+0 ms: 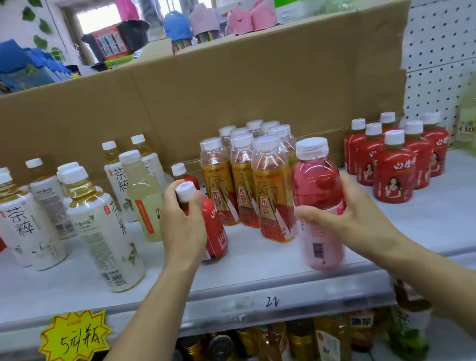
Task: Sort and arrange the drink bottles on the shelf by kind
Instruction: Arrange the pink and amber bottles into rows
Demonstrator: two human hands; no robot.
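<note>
- Hands: both are occupied, one bottle each, on the upper shelf (pixel 473 222)
- Left hand (pixel 182 221) is curled round the shoulder of a red-label bottle (pixel 215 226), fingers closed just under its white cap; this bottle is stood at the left flank of the gold-label cluster (pixel 246 179), just beside it
- Right hand (pixel 346 215) is wrapped round the waist of a pink bottle (pixel 313 177), thumb in front, fingers behind; the base is placed at the front lip of the shelf, just right of the gold-label cluster; whether the base is rested or lifted cannot be told
- Red group (pixel 397 160) is massed at the right, well apart from the held red-label bottle, with the gold-label cluster between them; the held one is therefore judged to be out of place, and the high grip is judged suited to lifting it clear of its neighbours
- A second stray red bottle (pixel 180 174) is seen behind the left hand, partly hidden
- No other pink bottle is seen on this shelf; it is judged to be kept forward, out of the rows, until a spot is chosen
- White tea bottles (pixel 26 222) are gathered at the left, with a pale yellow bottle (pixel 143 196) mixed in at their right edge, so the sorting is judged only partly done
- Cardboard sheet (pixel 184 94) is stood behind the rows as a backing
- Risk noted: the tightly packed gold-label cluster could be knocked over when either held bottle is carried past
</note>
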